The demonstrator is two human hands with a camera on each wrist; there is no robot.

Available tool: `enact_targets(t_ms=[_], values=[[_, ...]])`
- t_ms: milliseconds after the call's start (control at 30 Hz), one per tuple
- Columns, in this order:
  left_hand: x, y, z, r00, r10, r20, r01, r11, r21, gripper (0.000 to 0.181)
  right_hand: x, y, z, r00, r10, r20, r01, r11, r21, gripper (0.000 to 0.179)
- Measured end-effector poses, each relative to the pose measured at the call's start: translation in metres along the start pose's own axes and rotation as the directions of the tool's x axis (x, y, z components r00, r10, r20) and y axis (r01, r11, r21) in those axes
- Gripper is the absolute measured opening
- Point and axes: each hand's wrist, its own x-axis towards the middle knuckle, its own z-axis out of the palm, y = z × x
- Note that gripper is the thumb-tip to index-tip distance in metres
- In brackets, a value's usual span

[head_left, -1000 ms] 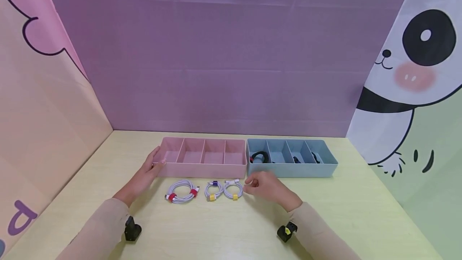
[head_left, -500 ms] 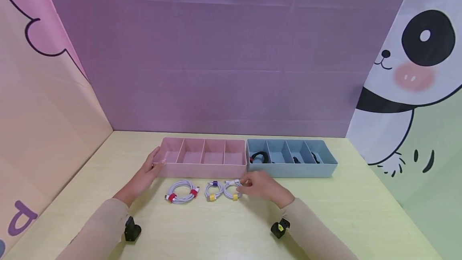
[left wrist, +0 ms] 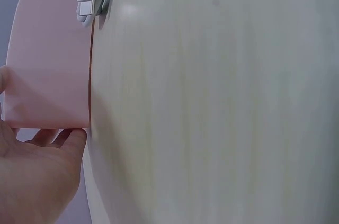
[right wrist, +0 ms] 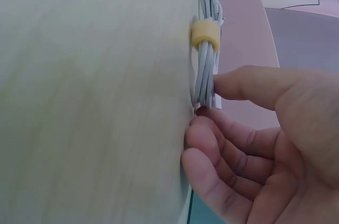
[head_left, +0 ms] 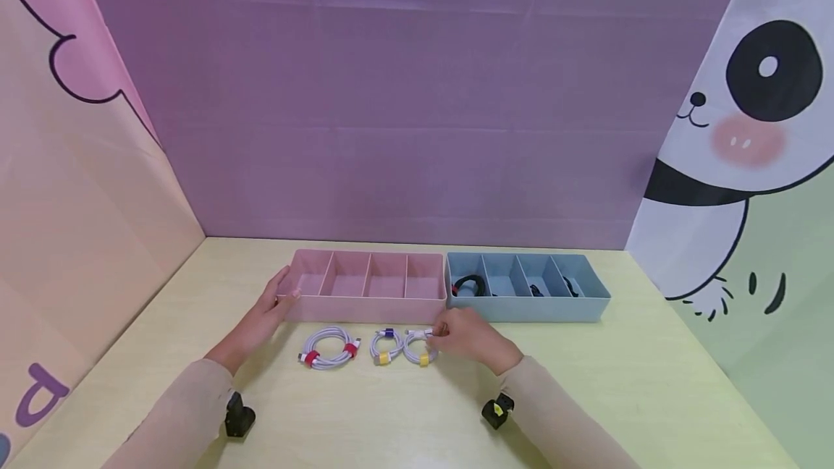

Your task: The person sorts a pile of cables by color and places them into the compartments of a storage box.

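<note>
My right hand (head_left: 470,339) pinches the right end of a small coiled white charging cable (head_left: 417,355) between thumb and fingers. A yellow strap (right wrist: 205,33) binds this coil, which is at the table surface. Beside it lies another small white coil (head_left: 374,347) with a yellow and a dark blue strap. Further left lies a larger white coil (head_left: 326,362) with two red straps. My left hand (head_left: 263,310) holds the left end of the pink divided box (head_left: 371,310), thumb at the front corner and fingers against the end wall (left wrist: 47,102).
Right of the pink box stands a blue divided box (head_left: 541,310), close against it. A black coiled cable (head_left: 478,283) lies in its left compartment, and dark cable pieces show in others. A purple backdrop (head_left: 417,129) rises behind the table (head_left: 365,418).
My right hand has moved left onto the nearest small white cable coil and now pinches it. My left hand stays on the pink box.
</note>
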Motion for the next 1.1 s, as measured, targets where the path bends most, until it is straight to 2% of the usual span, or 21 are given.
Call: enact_targets(t_ms=[400,700,933,1100], values=[[-0.0026,0.0047,0.0004,1.000,-0.025,0.007,0.025,1.000,0.010,0.084,-0.0011,-0.0024,-0.0014,1.000,0.031,0.005,-0.031,0.999,0.037,0.016],[-0.0015,0.0020,0.0009,1.000,0.012,-0.005,-0.012,1.000,0.001,0.080,0.0008,0.0009,-0.0003,1.000,0.009,-0.029,-0.007,0.998,0.069,0.010],[-0.0003,0.0015,0.0007,1.000,-0.006,0.005,0.006,1.000,0.009,0.079,0.0019,0.0027,0.0008,0.999,0.007,-0.040,-0.003,0.997,0.079,0.009],[-0.0004,0.0014,0.0004,1.000,-0.014,0.004,0.014,1.000,0.006,0.081,0.0030,0.0024,-0.0011,0.998,-0.023,-0.064,0.028,0.996,0.086,0.009]])
